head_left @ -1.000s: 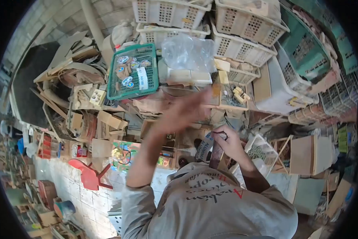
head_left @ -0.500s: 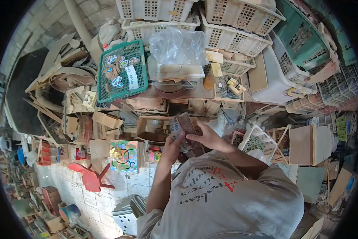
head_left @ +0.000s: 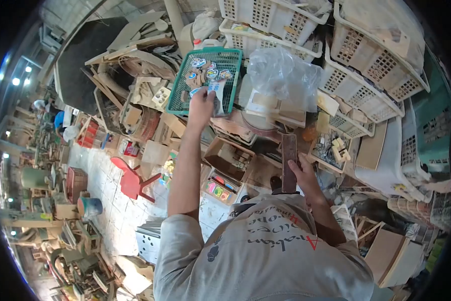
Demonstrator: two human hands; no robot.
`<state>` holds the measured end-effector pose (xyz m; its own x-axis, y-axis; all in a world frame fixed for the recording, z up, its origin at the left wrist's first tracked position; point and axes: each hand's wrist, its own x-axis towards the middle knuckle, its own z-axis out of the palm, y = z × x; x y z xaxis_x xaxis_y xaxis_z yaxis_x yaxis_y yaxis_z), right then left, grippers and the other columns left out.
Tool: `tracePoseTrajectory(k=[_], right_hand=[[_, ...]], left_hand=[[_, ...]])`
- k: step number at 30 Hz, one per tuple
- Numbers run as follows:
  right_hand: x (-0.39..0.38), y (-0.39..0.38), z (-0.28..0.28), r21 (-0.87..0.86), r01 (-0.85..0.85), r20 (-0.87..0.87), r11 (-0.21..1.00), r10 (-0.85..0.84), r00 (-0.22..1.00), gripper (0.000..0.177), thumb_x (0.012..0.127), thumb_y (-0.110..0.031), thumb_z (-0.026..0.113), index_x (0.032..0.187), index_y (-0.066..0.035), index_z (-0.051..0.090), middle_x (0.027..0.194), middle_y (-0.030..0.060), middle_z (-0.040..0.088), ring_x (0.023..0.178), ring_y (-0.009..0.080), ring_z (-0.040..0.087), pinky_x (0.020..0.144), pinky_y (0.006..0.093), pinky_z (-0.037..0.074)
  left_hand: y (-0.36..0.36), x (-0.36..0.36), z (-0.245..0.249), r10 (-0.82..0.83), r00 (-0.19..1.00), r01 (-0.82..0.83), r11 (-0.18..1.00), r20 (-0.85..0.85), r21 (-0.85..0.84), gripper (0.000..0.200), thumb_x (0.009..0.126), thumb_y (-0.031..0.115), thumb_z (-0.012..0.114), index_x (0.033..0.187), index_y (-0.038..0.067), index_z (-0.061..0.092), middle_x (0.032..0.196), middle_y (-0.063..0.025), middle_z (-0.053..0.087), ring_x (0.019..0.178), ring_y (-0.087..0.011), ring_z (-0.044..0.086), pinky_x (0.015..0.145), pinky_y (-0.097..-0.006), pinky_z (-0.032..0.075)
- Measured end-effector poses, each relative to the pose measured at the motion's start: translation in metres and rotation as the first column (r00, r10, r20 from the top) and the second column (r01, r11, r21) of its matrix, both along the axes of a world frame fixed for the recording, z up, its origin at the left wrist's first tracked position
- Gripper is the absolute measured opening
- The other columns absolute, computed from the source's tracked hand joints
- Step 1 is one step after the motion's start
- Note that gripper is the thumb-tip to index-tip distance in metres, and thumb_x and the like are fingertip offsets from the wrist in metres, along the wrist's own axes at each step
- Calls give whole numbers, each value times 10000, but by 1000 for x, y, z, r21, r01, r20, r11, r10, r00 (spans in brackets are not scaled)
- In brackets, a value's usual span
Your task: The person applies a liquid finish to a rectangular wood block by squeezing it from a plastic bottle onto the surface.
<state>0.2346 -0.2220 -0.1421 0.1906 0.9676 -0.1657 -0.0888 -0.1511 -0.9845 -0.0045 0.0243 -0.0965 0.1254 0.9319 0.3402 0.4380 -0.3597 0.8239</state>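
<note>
My left hand (head_left: 202,106) reaches over the near side of a green plastic basket (head_left: 174,103). Its fingers are closed at the edge of a pale printed strip of sandpaper (head_left: 218,98); the fingertips are partly hidden. Beyond the hand, several small painted wooden cutouts (head_left: 199,76) lie in the basket. Nearer my body, on the right, my right hand (head_left: 306,175) grips a long, narrow, dark brown sanding block (head_left: 288,160). The block points away from me, with my thumb lying on its face.
A clear plastic bag (head_left: 280,72) lies on the bench beside the basket. White perforated crates (head_left: 358,83) are stacked at the back right. Below the bench stands a cardboard box (head_left: 225,155). On the tiled floor at left is a red chair (head_left: 130,178).
My hands were together on the brown block and a printed sheet. Now they are apart: the left has reached forward to the basket, while the right keeps the block. The view has turned left.
</note>
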Motion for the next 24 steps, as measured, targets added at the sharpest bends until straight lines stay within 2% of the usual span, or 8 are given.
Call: tracePoseTrajectory(k=[2,6,9,12,15,19,20,24], right_hand=[[15,2,4,-125,-65,-214,990,38,976,343,879,-217,541,1104,29,463,875,66,569,760,96,533,670,230,434],[47,11,-30,-29,-99,-38,995,97,994,322,887,-177,518,1158,-26,434,878,65,568,713,144,596,622,261,493],[62,17,-25,-125,-105,-108,987,92,990,392,872,-234,554,1125,44,445,913,85,574,812,115,555,697,235,447],[71,27,-46,27,-51,102,998,48,994,424,870,-243,557,1147,52,429,898,85,575,808,123,561,686,219,449],[75,42,-15,-92,-196,-204,976,174,963,434,884,-229,531,1200,38,401,919,84,566,724,115,570,623,230,471],[65,75,6,-83,-255,-228,963,231,946,371,888,-192,517,1190,2,419,896,50,563,694,88,554,613,227,463],[61,87,13,-79,-296,-230,952,271,935,371,888,-192,517,1190,2,419,896,50,563,694,88,554,613,227,463],[23,142,27,277,-463,201,842,420,885,399,857,-175,560,1179,-7,394,941,98,565,817,187,582,713,286,444]], left_hand=[[24,3,1,-8,988,-21,982,-155,-190,216,790,137,583,931,-26,568,762,-183,612,635,-280,590,594,-358,444],[72,4,-43,-4,980,-22,992,-199,-127,227,759,120,611,913,-40,565,731,-166,610,598,-254,581,575,-346,449],[71,12,-38,-85,990,129,875,114,-466,190,745,40,600,920,-26,566,715,-85,605,597,-141,564,498,-284,442],[67,14,-29,37,993,22,875,112,-483,180,765,34,584,936,-20,565,730,-75,603,584,-118,548,476,-275,433],[56,18,-12,94,972,-24,952,216,-307,176,782,50,587,944,-18,570,744,-58,595,616,-103,529,525,-244,419],[8,28,10,55,924,16,983,380,-180,288,807,49,583,1090,22,536,755,-24,560,648,-78,478,552,-224,391],[-16,34,21,73,922,-1,983,381,-184,334,824,10,552,1142,20,453,915,-49,576,798,-142,567,552,-324,550],[-97,43,19,301,754,-79,924,584,-374,166,799,26,599,904,50,473,782,-28,565,738,-113,564,493,-235,492]])
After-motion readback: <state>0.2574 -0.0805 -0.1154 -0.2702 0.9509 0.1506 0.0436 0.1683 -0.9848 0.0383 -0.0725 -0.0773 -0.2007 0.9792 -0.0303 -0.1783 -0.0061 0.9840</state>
